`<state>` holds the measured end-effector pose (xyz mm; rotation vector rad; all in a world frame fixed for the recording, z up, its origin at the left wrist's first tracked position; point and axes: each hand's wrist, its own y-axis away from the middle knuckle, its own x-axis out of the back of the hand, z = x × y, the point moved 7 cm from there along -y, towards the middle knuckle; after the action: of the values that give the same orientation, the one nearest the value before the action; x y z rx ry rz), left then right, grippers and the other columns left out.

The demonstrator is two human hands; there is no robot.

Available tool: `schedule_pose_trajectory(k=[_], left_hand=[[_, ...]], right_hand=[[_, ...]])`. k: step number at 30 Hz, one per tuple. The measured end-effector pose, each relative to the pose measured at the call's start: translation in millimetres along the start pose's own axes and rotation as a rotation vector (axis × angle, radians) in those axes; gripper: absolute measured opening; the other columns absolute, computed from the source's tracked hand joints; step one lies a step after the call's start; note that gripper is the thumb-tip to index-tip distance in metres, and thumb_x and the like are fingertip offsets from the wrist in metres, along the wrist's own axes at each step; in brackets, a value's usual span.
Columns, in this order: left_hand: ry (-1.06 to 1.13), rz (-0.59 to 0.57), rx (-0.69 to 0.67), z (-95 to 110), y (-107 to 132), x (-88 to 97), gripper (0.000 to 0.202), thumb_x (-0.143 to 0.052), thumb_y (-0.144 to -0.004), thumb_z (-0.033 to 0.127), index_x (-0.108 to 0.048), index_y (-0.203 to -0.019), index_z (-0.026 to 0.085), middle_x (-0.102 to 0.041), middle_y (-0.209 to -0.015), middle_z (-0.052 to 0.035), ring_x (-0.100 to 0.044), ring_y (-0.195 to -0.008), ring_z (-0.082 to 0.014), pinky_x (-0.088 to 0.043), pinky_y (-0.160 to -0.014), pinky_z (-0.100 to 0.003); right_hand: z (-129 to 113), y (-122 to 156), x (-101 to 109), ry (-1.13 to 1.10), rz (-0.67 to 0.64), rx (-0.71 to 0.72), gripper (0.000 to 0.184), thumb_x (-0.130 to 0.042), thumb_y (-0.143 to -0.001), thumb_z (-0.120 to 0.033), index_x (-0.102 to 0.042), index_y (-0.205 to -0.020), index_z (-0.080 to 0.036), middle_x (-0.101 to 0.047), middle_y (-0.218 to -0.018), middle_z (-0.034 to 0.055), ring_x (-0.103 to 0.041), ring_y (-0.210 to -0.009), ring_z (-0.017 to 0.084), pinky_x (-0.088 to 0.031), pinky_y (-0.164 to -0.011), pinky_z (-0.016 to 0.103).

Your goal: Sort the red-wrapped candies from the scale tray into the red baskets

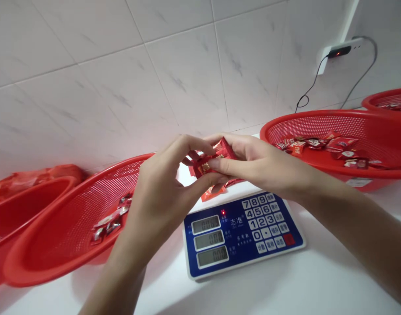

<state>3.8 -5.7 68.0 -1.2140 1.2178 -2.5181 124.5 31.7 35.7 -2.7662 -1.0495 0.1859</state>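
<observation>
Above the scale my left hand (170,175) and my right hand (249,159) come together, fingers closed round red-wrapped candy (205,166) with gold print. Whether it is one piece or several I cannot tell, as the fingers cover part of it. Both thumbs press on its near side. Just below, an orange-red wrapped candy (213,192) lies on the digital scale (241,232), partly hidden by my hands. The scale has a blue panel, number keys and three small displays, with a red light lit.
A red perforated basket (33,258) with wrapped candies stands left; another red basket (318,116) with candies stands right. Further red baskets show at both far edges. Behind is a tiled wall (181,78) with a power strip (345,48) and cables.
</observation>
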Motion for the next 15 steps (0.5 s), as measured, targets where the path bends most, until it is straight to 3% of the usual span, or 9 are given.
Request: schedule_pose_trajectory(k=[4,7,11,13,15], left_hand=[[0.013,-0.024,-0.026,4.7,-0.5,2.6,0.019,-0.078,-0.085,0.026,-0.065,-0.097,0.031,-0.075,-0.100,0.0033,-0.071,-0.096,-0.0211,-0.059,-0.088,-0.039],[0.046,-0.007,-0.023,5.1,-1.7,11.8,0.017,-0.077,-0.088,0.026,-0.066,-0.100,0.031,-0.075,-0.107,0.0026,-0.070,-0.110,-0.0211,-0.057,-0.100,-0.039],[-0.089,0.091,0.113,-18.8,-5.8,17.8,0.015,-0.075,-0.091,0.032,-0.069,-0.104,0.029,-0.077,-0.110,0.0002,-0.071,-0.108,-0.0214,-0.057,-0.097,-0.036],[-0.181,-0.013,0.180,-36.2,-8.2,2.2,0.016,-0.072,-0.092,0.033,-0.070,-0.107,0.027,-0.078,-0.110,-0.0021,-0.072,-0.106,-0.0236,-0.057,-0.093,-0.038],[-0.241,-0.151,0.208,-50.3,-8.6,-16.4,0.018,-0.067,-0.094,0.031,-0.070,-0.111,0.025,-0.079,-0.115,-0.0048,-0.072,-0.108,-0.0262,-0.056,-0.092,-0.041]], right_hand=[[-1.6,-2.9,1.1,0.040,0.016,0.053,0.019,-0.067,-0.091,-0.010,-0.069,-0.106,-0.022,-0.073,-0.097,0.0016,-0.070,-0.082,0.013,-0.061,-0.077,0.028],[-14.2,-3.3,20.2,0.146,0.134,0.127,0.021,-0.065,-0.093,-0.009,-0.069,-0.110,-0.021,-0.074,-0.101,0.0034,-0.072,-0.085,0.015,-0.062,-0.078,0.030],[-52.6,18.1,90.8,0.470,0.568,0.322,0.025,-0.061,-0.093,-0.003,-0.070,-0.111,-0.018,-0.076,-0.107,0.0049,-0.072,-0.085,0.012,-0.060,-0.077,0.026],[-66.4,39.1,133.3,0.629,0.842,0.346,0.032,-0.058,-0.091,0.005,-0.071,-0.109,-0.018,-0.077,-0.105,0.0058,-0.072,-0.082,0.011,-0.058,-0.080,0.028],[-67.4,55.2,169.7,0.702,1.002,0.265,0.031,-0.058,-0.090,0.005,-0.072,-0.106,-0.017,-0.078,-0.104,0.0100,-0.072,-0.082,0.012,-0.056,-0.084,0.031]])
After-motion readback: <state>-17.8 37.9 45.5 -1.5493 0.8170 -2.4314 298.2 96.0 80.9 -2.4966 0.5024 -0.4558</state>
